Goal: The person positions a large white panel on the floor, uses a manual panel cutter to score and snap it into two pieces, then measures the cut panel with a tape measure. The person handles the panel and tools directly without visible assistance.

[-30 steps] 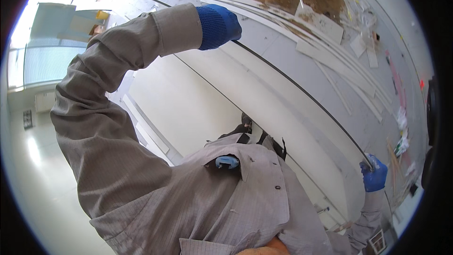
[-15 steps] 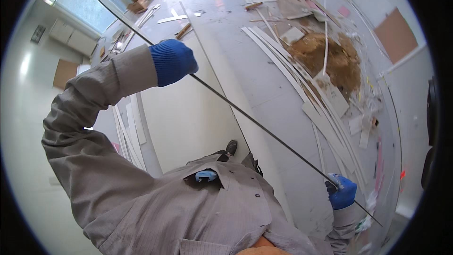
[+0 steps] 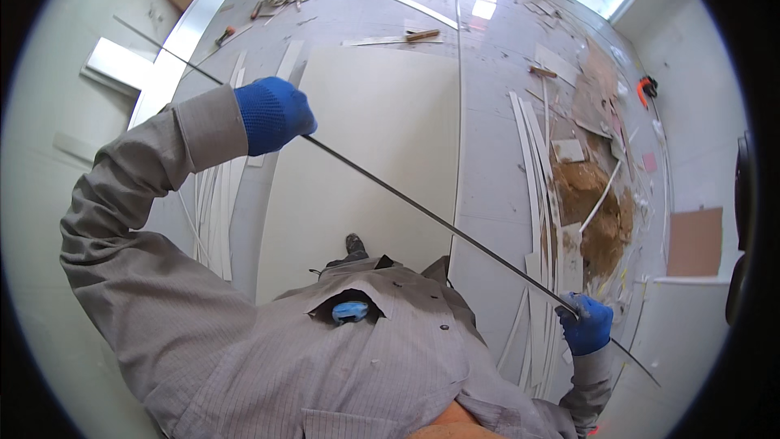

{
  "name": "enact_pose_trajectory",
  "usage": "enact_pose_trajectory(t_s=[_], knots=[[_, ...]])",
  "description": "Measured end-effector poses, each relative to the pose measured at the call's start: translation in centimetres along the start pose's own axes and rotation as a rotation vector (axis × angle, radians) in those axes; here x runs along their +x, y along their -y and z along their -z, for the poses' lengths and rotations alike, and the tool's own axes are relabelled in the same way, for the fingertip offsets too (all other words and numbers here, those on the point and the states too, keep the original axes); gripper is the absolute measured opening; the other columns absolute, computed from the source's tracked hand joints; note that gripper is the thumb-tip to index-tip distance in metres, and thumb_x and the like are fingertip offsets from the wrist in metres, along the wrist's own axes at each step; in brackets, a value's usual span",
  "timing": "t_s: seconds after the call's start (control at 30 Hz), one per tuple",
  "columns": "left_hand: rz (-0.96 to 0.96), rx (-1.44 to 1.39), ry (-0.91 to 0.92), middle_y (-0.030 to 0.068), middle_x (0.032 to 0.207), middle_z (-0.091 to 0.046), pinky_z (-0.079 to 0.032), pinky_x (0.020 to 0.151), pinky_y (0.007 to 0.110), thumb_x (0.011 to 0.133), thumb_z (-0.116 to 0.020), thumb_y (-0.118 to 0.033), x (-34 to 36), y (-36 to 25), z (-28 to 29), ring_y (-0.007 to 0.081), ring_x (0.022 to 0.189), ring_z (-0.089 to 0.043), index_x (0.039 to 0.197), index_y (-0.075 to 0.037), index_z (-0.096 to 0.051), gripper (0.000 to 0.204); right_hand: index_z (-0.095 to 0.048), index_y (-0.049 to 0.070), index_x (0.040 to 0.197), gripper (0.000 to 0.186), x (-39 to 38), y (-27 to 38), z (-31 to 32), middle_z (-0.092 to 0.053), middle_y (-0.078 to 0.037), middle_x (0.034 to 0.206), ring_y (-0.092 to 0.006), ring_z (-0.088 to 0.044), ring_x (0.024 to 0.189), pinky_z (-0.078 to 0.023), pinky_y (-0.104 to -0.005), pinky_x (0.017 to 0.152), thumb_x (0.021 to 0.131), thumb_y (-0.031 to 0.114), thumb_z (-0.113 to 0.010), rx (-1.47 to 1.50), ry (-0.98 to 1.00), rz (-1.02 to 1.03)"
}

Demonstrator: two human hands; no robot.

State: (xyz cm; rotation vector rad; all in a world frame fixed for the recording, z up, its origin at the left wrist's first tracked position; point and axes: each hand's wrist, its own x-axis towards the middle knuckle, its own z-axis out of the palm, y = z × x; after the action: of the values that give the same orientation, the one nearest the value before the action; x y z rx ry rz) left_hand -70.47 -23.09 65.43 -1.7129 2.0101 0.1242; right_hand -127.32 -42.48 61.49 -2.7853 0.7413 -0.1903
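A long, thin, dark metal strip (image 3: 406,201) runs slantwise in front of my body, from far left to near right. My left hand (image 3: 275,115), in a blue knit glove, is closed around its farther part with the arm raised and bent. Lower down at the right, my right hand (image 3: 586,324) grips the nearer part, its blue glove smudged pale. The strip's end sticks out past that hand. Beneath it lies a large off-white panel (image 3: 374,130) on the floor, with my dark shoe (image 3: 355,246) over it. A blue object (image 3: 349,311) peeks from my shirt pocket.
Long white strips (image 3: 532,171) lie on the right, beside a heap of brown sand (image 3: 575,187). More pale strips (image 3: 215,219) lie left of the panel. A wooden-handled tool (image 3: 422,35) rests past its far edge. A brown board (image 3: 695,242) leans at the right wall.
My view and body have turned left, so the panel now points nearly straight ahead and the sand heap sits farther right. Both hands keep their hold on the strip.
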Motion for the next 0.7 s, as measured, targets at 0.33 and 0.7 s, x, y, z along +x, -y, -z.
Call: enact_pose_trajectory(t_s=[0.33, 0.7], knots=[[0.222, -0.353, 0.095, 0.0141, 0.075, -0.067, -0.054, 0.066, 0.046, 0.073, -0.064, -0.009, -23.2, -5.4, -6.1, 0.0349, 0.075, -0.068, 0.088, -0.013, -0.072, 0.018, -0.070, 0.009, 0.092, 0.017, 8.8, 10.1, 8.3, -0.068, -0.010, 0.077, -0.0293, -0.068, 0.068, -0.053, -0.0369, 0.060, 0.075, 0.012, -0.073, -0.039, 0.195, 0.346], [0.519, -0.651, 0.138, 0.0159, 0.074, -0.067, -0.052, 0.065, 0.049, 0.075, -0.062, -0.013, -38.7, -7.4, -17.2, 0.0380, 0.072, -0.067, 0.087, -0.011, -0.070, 0.014, -0.071, 0.011, 0.088, 0.018, 27.5, 24.9, 3.5, -0.069, -0.009, 0.076, -0.0284, -0.069, 0.069, -0.054, -0.0367, 0.060, 0.073, 0.016, -0.077, -0.110, 0.354, 0.711]])
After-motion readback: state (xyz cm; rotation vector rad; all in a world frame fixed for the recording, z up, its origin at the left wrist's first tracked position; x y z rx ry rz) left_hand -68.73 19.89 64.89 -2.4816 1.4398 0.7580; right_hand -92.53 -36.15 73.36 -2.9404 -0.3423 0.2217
